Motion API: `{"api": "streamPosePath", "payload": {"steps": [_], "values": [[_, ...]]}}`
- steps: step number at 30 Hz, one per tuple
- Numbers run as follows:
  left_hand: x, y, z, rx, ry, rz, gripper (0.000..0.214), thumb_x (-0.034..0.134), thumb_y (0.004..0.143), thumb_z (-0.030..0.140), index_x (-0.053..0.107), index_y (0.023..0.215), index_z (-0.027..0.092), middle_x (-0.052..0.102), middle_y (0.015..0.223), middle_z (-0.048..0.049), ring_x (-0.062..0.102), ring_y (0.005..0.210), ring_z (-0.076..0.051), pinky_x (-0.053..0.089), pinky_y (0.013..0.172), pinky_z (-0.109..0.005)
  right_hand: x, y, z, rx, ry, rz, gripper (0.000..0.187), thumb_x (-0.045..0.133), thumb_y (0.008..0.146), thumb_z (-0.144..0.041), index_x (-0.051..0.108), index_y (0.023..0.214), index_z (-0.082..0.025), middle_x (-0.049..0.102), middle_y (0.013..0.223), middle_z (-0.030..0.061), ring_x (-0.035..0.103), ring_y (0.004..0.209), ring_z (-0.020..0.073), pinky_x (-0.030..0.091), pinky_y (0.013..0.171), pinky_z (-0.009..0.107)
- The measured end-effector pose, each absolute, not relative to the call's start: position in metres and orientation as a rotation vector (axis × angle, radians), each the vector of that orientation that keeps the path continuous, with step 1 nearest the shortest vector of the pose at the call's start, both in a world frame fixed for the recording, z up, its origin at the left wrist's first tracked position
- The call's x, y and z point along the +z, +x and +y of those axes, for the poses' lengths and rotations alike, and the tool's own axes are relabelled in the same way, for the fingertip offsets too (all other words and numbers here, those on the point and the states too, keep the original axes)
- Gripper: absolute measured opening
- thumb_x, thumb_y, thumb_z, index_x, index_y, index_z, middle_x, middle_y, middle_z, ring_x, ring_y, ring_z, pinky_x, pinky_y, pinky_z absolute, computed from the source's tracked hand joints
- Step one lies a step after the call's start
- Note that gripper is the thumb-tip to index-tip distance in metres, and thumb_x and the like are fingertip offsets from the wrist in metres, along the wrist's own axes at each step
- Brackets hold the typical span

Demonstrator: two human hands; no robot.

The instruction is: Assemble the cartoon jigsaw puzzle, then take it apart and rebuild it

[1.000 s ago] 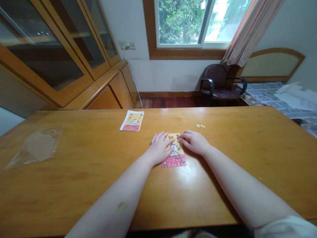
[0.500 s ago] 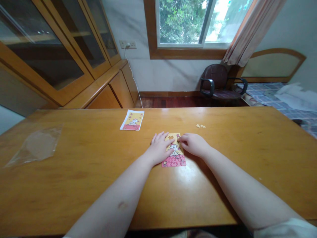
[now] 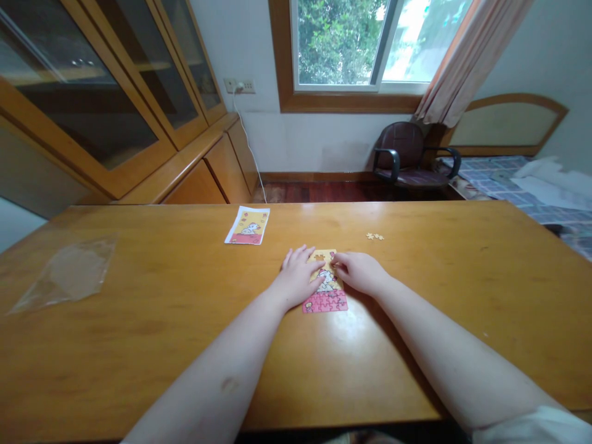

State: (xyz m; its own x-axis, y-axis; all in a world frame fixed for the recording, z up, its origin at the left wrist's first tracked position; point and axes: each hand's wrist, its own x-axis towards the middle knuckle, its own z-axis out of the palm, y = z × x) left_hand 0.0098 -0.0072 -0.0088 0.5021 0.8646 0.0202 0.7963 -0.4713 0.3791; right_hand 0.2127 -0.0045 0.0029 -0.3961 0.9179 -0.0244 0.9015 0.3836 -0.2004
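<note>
A partly assembled jigsaw puzzle point(image 3: 326, 301) lies on the wooden table point(image 3: 393, 351), with a pink lower band and a yellow upper part showing a white cartoon animal. Gaps show near its top edge. My left hand point(image 3: 296, 277) rests on its left side, fingers spread. My right hand point(image 3: 358, 272) touches its upper right side, fingertips bunched. Whether those fingers hold a piece is hidden. A few loose puzzle pieces point(image 3: 375, 236) lie farther right, beyond my right hand. A printed picture card point(image 3: 247, 226) of the same yellow and pink design lies farther back.
A crumpled clear plastic bag point(image 3: 69, 274) lies on the table's left side. A glass-fronted wooden cabinet point(image 3: 106, 92) stands beyond the far left edge. A dark office chair point(image 3: 404, 154) and a bed point(image 3: 518, 185) are beyond the far right edge.
My right hand has shifted slightly down and left over the puzzle. My left hand stays on the puzzle, and the view has moved only a little.
</note>
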Motion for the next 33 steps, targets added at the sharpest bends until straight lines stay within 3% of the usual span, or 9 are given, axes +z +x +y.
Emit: {"api": "streamPosePath", "payload": {"steps": [9,12,15,17,24,33], "values": [[-0.008,0.010,-0.006,0.327,2.418,1.379,0.040,0.054,0.085,0.041,0.061,0.121,0.028,0.039,0.146,-0.0087,0.027,0.138,-0.031,0.016,0.114,-0.055,-0.002,0.215,0.000,0.296,-1.632,-2.508,0.022,0.046,0.088,-0.024,0.066,0.098,-0.023,0.070,0.089,0.0047,0.062,0.080,0.0164,0.041,0.071,0.024],[-0.008,0.008,-0.003,0.426,2.414,1.389,0.041,0.052,0.086,0.039,0.057,0.125,0.027,0.041,0.145,-0.0082,0.032,0.135,-0.028,0.019,0.114,-0.052,-0.006,0.232,0.010,0.107,-1.683,-2.336,0.029,0.043,0.091,-0.028,0.065,0.107,-0.019,0.067,0.107,0.0097,0.060,0.096,0.0205,0.041,0.087,0.030],[-0.009,0.007,-0.001,0.441,2.380,1.453,0.043,0.053,0.086,0.041,0.056,0.125,0.025,0.043,0.142,-0.0096,0.034,0.134,-0.028,0.022,0.113,-0.052,-0.014,0.257,0.023,-0.124,-1.949,-2.069,0.046,0.046,0.090,-0.035,0.050,0.132,-0.015,0.048,0.138,0.0164,0.049,0.119,0.0306,0.037,0.097,0.042],[-0.010,0.007,0.000,0.424,2.364,1.487,0.044,0.053,0.085,0.041,0.056,0.125,0.024,0.044,0.142,-0.0106,0.034,0.134,-0.029,0.022,0.113,-0.051,-0.020,0.271,0.030,-0.096,-2.047,-2.055,0.046,0.045,0.091,-0.035,0.050,0.133,-0.016,0.042,0.143,0.0160,0.044,0.125,0.0315,0.036,0.100,0.044],[-0.011,0.007,0.000,0.397,2.339,1.513,0.045,0.053,0.085,0.041,0.055,0.126,0.023,0.042,0.143,-0.0109,0.033,0.134,-0.028,0.020,0.114,-0.051,-0.023,0.275,0.036,0.062,-2.018,-2.115,0.028,0.047,0.090,-0.029,0.069,0.106,-0.020,0.064,0.117,0.0084,0.056,0.107,0.0245,0.042,0.090,0.033],[-0.011,0.007,0.000,0.401,2.330,1.522,0.045,0.053,0.085,0.041,0.055,0.126,0.022,0.042,0.143,-0.0112,0.034,0.134,-0.029,0.022,0.113,-0.050,-0.017,0.263,0.030,0.159,-1.961,-2.195,0.026,0.045,0.090,-0.019,0.070,0.096,-0.019,0.067,0.101,0.0088,0.059,0.094,0.0212,0.041,0.083,0.029]]}}
